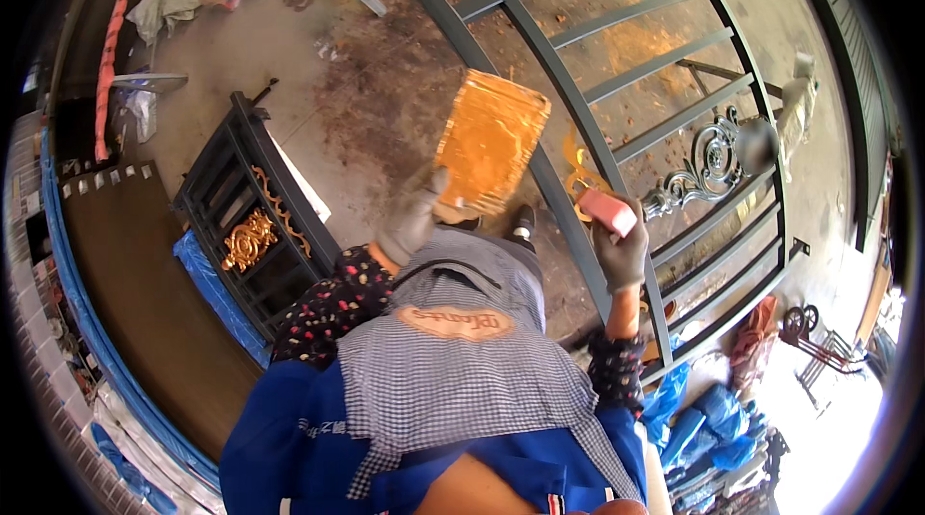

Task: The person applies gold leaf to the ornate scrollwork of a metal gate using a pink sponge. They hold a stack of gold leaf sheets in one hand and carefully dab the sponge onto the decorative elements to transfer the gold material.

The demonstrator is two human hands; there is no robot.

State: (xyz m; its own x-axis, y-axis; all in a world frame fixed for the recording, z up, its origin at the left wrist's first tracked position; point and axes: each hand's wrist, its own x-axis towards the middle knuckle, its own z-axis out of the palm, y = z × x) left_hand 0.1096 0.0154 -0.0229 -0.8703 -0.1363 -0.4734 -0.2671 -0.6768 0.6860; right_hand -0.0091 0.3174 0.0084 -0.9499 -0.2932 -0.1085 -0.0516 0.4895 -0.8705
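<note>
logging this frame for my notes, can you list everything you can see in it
flat board: one, smeared orange-gold, held up in the left hand
pink sponge block: one, pink, in the right hand against the gate
metal gate: one, dark grey with a scroll ornament, lying across the concrete floor
small railing panel: one, black with gold ornament, left of the person
blue sheeting: blue, under that panel
apron: one, grey checked, over blue clothing
left hand: grey glove, gripping the board's lower edge
right hand: grey glove, gripping the sponge
</note>
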